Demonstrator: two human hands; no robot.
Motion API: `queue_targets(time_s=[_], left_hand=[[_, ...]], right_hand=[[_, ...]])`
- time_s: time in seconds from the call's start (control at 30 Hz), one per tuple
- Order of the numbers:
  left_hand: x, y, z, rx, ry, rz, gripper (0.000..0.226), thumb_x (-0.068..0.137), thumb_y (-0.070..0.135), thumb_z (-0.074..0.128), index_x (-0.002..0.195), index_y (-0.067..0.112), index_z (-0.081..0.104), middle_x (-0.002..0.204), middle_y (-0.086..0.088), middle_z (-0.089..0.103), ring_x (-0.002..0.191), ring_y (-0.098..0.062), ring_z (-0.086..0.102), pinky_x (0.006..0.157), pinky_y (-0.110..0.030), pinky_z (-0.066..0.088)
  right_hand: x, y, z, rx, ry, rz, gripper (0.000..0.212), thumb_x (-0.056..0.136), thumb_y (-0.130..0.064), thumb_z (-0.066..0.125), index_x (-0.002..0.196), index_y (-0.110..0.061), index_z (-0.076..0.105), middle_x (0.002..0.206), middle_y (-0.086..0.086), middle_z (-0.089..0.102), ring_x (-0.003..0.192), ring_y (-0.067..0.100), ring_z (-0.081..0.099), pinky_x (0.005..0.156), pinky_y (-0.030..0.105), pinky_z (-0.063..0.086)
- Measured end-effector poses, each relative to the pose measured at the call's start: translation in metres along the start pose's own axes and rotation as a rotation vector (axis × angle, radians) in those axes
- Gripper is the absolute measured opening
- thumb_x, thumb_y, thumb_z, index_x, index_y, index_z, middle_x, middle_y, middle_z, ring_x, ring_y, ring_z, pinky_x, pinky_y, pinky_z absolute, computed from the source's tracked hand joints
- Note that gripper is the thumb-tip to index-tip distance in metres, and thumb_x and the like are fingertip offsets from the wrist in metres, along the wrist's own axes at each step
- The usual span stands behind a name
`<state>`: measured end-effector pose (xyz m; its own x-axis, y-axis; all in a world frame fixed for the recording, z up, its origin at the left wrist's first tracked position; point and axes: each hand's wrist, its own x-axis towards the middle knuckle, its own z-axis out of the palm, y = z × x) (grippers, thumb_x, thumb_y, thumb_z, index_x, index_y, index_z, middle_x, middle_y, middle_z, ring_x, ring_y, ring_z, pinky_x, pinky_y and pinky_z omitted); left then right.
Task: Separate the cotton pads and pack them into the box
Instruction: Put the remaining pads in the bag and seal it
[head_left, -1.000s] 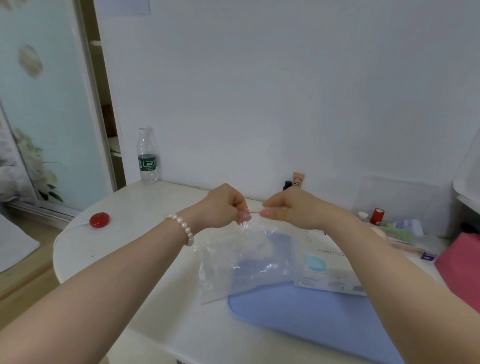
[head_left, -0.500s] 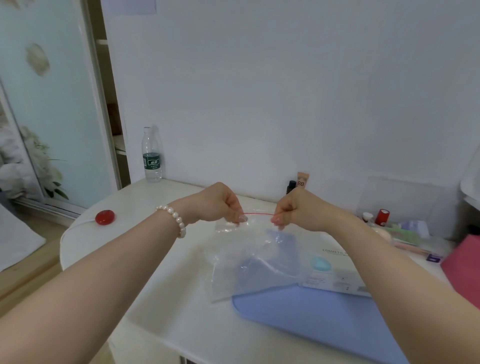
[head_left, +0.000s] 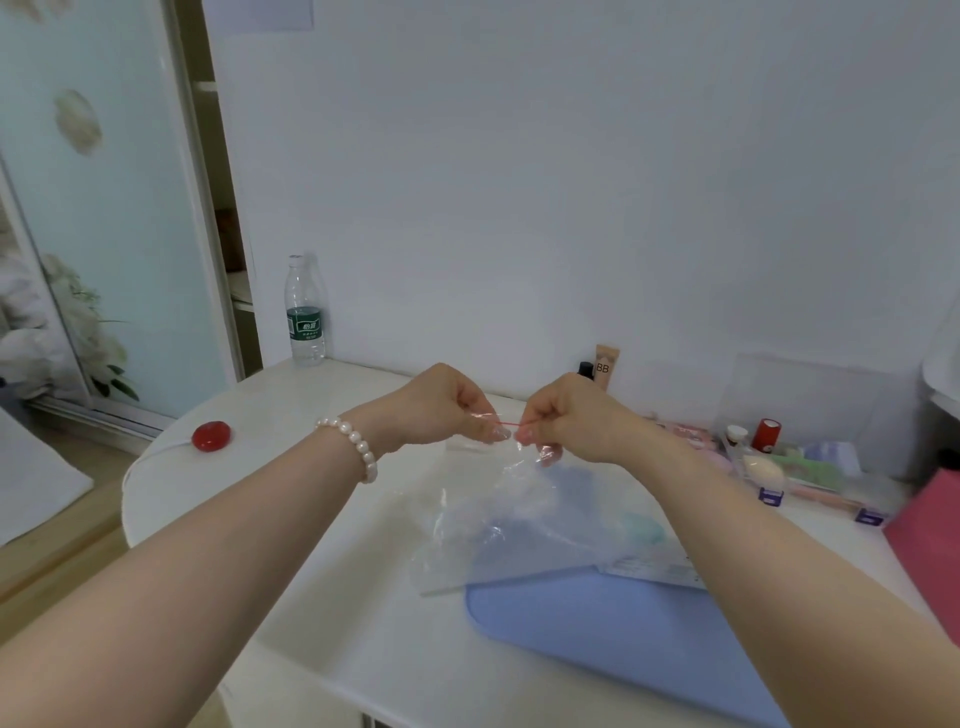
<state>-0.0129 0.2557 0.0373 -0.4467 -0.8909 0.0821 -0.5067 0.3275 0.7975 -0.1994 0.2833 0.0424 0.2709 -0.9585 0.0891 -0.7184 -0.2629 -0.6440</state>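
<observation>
A clear plastic zip bag (head_left: 493, 525) with a red seal line hangs above the white table (head_left: 322, 545), and both hands pinch its top edge. My left hand (head_left: 441, 405), with a pearl bracelet on the wrist, grips the left part of the seal. My right hand (head_left: 566, 421) grips the right part, a short way from the left. Pale contents inside the bag are too blurred to make out. A flat white box (head_left: 660, 564) with a teal mark lies behind the bag, partly hidden by my right forearm.
A blue mat (head_left: 623, 634) covers the table's near right. A red round object (head_left: 210, 435) with a white cord lies at left, a water bottle (head_left: 304, 312) at the back. Cosmetics and a clear organiser (head_left: 810, 410) crowd the right; something pink (head_left: 930, 545) stands at the right edge.
My hands spread apart along the red seal half a second ago, then came close together again. The bag now hangs more bunched under my right hand.
</observation>
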Motion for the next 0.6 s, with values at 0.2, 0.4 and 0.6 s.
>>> queue_targets(time_s=[0.2, 0.4, 0.6], left_hand=[[-0.004, -0.012, -0.005, -0.034, 0.049, -0.006, 0.012, 0.074, 0.014, 0.078, 0.064, 0.014, 0.07, 0.051, 0.011, 0.063, 0.055, -0.003, 0.048, 0.05, -0.01, 0.035], [-0.003, -0.018, -0.007, -0.032, 0.068, -0.026, 0.019, 0.073, 0.006, 0.077, 0.058, 0.013, 0.067, 0.047, 0.009, 0.061, 0.048, -0.001, 0.046, 0.047, -0.011, 0.035], [-0.006, -0.029, -0.01, -0.06, 0.065, -0.051, 0.011, 0.072, 0.001, 0.076, 0.064, 0.006, 0.07, 0.052, 0.003, 0.065, 0.055, -0.009, 0.05, 0.056, -0.02, 0.038]], right_hand=[[-0.002, 0.008, -0.005, 0.041, -0.076, 0.011, 0.007, 0.081, -0.016, 0.07, 0.075, -0.012, 0.07, 0.054, -0.006, 0.067, 0.055, 0.008, 0.061, 0.071, 0.016, 0.048], [-0.006, 0.015, -0.012, 0.016, -0.04, 0.04, 0.016, 0.082, -0.01, 0.068, 0.067, -0.014, 0.065, 0.05, 0.0, 0.062, 0.048, 0.006, 0.055, 0.057, 0.013, 0.042], [-0.002, 0.02, -0.009, -0.013, -0.101, 0.063, 0.013, 0.079, -0.022, 0.072, 0.071, -0.012, 0.071, 0.058, 0.001, 0.066, 0.057, 0.011, 0.057, 0.072, 0.021, 0.045]])
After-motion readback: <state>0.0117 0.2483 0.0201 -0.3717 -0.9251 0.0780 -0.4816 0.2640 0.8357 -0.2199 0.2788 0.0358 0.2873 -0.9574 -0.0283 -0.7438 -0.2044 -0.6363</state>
